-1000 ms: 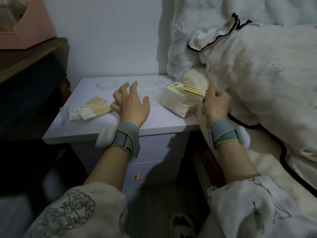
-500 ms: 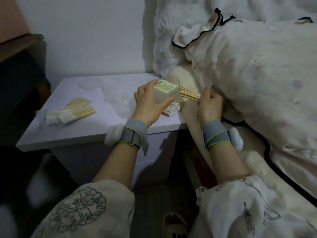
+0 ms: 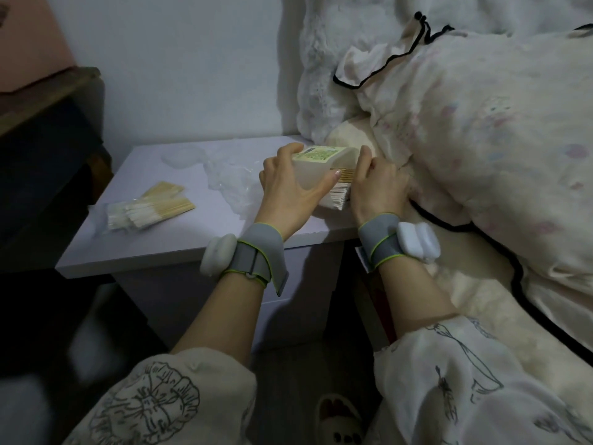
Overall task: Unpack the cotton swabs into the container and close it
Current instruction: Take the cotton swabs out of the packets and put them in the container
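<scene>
Left hand (image 3: 285, 187) grips the pale translucent plastic container (image 3: 316, 170) — right hand (image 3: 375, 184) pinches wooden-stemmed cotton swabs (image 3: 345, 175) (half inserted); feed them straight, keeping stems parallel.

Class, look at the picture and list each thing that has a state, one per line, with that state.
container: held on its side over the nightstand, open end toward the right hand
left hand: grips the container
right hand: holds swabs at the container's mouth
swabs: partly inside the container
swab packet: lying flat on the nightstand, untouched
plastic wrap: crumpled
</scene>
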Motion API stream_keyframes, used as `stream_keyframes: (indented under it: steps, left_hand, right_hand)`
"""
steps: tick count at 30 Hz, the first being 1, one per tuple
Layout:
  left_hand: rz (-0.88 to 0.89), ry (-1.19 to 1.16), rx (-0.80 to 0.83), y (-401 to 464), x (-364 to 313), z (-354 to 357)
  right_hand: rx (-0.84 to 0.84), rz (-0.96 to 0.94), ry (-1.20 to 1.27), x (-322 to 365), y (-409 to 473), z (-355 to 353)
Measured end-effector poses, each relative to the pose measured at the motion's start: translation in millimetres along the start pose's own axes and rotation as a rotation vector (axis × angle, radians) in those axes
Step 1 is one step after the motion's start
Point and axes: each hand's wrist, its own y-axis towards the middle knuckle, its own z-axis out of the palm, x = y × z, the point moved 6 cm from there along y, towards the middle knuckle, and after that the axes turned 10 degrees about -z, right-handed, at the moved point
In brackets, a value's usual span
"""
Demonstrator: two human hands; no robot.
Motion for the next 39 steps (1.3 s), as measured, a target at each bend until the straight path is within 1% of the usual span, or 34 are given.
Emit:
stream_keyframes:
  steps: [5, 8, 11, 13, 17, 21, 24, 26, 31, 36, 39]
  left_hand:
    - [-0.009, -0.021, 0.01, 0, 3, -7]
    - [-0.007, -0.037, 0.036, 0, 5, -9]
    - [0.009, -0.059, 0.061, -1, 5, -11]
    - [0.029, -0.079, 0.073, -2, 4, -12]
    - [0.06, -0.075, 0.093, -5, 3, -13]
    - [0.059, -0.109, 0.098, -4, 4, -20]
    - [0.05, -0.099, 0.084, -4, 7, -24]
    - [0.051, -0.055, 0.076, -3, 11, -23]
    - [0.044, 0.033, 0.101, -1, 19, -9]
    - [0.025, 0.044, 0.061, 4, 19, 1]
    - [0.026, 0.029, 0.066, 4, 18, 2]
  right_hand:
    - [0.083, -0.02, 0.085, 9, -3, -4]
    - [0.054, 0.038, 0.165, 6, -4, -12]
    - [-0.019, 0.107, 0.41, 6, -5, -10]
    - [-0.013, 0.116, 0.525, 10, -6, -4]
    - [0.105, 0.121, 0.552, 10, -6, 8]
    - [0.095, 0.143, 0.61, 11, -6, 11]
    - [0.071, 0.204, 0.682, 8, -3, 21]
    - [0.057, 0.249, 0.674, 1, -2, 25]
    - [0.051, 0.237, 0.607, -5, -3, 25]
    - [0.032, 0.172, 0.535, -7, -1, 20]
    - [0.035, 0.074, 0.444, -1, 1, 17]
